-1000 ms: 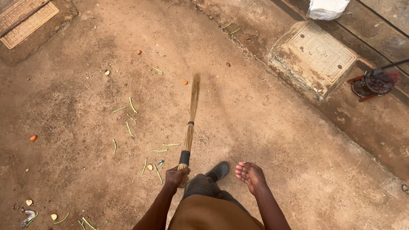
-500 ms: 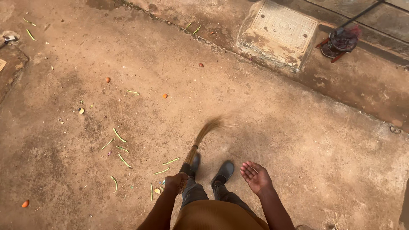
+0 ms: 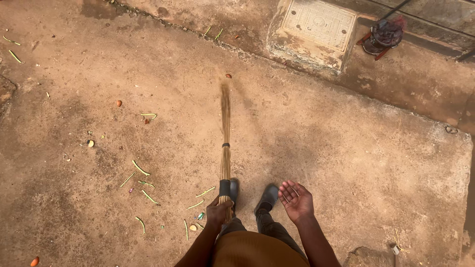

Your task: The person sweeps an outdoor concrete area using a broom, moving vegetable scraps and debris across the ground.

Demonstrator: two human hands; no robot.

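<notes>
My left hand [image 3: 218,212] grips the bound handle end of a straw hand broom [image 3: 225,148]. The broom stretches straight away from me, its blurred tip low over the dirt-covered concrete ground [image 3: 321,148]. My right hand [image 3: 296,200] hangs free at my side, palm up, fingers apart, holding nothing. My two dark shoes [image 3: 267,198] stand just below the broom's handle. Green stem scraps [image 3: 141,169] and small bits of peel [image 3: 118,103] lie scattered to the left of the broom.
A square concrete cover slab [image 3: 318,22] sits at the top, along a raised cracked edge. A dark round pot with red handles [image 3: 382,35] stands at the top right. A small brown seed [image 3: 228,76] lies beyond the broom tip.
The broom has swung from a short, pulled-in position out to a long forward reach. The view has shifted, so the slab and pot sit farther right.
</notes>
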